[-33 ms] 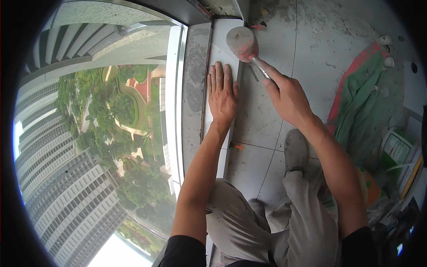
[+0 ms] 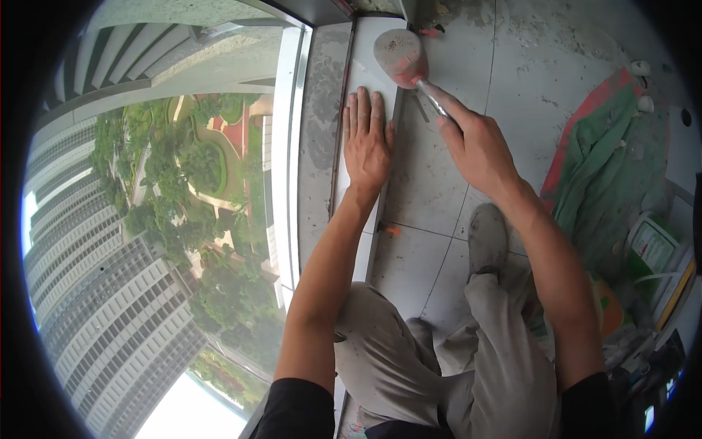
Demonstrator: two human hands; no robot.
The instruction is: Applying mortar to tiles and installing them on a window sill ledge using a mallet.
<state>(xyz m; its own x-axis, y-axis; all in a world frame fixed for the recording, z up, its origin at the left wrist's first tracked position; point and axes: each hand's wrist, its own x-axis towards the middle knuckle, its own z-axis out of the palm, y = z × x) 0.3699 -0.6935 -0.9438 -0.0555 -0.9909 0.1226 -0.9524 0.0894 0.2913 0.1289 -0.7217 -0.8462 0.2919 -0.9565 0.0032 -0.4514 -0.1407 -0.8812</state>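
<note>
White slab [image 2: 363, 67], long and narrow, runs along the window side of the tiled floor [image 2: 457, 62]. Left hand [image 2: 367, 152] lies palm down on it, toward the far end; fingers stretched forward, slightly spread, thumb out at the slab's right edge. Right hand [image 2: 479, 146] holds a rubber-type mallet [image 2: 401, 60]: fingers wrapped round the silver handle, forefinger and thumb toward the head, other fingertips mostly hidden. Mallet head, grey with pinkish-red patches, sits over the slab's far end, overlapping its right edge, ahead of the left fingertips. Can't tell if head touches slab or hangs just above.

Left of slab: stained grey ledge [image 2: 322, 139], then white window frame [image 2: 287, 146]; trees and tower blocks beyond glass. Right of slab on floor: thin dark strip [image 2: 420, 111] near the mallet handle, small red piece [image 2: 430, 32] by slab's far right corner, orange bit [image 2: 392, 230] close to the slab's right edge, lower down. Dusty green cloth [image 2: 594, 157] with red border spread on floor, far right. Green-and-white container [image 2: 651, 245] nearer, at right. Grey shoe [image 2: 488, 235] on floor between the forearms.
</note>
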